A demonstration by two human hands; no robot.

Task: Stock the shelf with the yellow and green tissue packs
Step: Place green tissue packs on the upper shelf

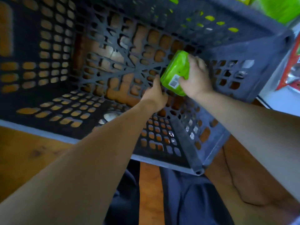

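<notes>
A green tissue pack (176, 71) with a white barcode label lies inside a dark grey perforated crate (191, 151), near its right wall. My right hand (197, 78) grips the pack from the right side, fingers curled over its top edge. My left hand (155, 95) reaches in just left of the pack, its thumb touching or almost touching the pack's lower left edge; its fingers are hidden beneath the hand. No other pack shows in the crate.
The crate stands on a wooden floor (24, 153). Green packs (282, 8) sit on a white shelf (279, 101) at the upper right, with a red package (290, 67) below them. My legs in dark blue shorts (186, 197) are at the bottom.
</notes>
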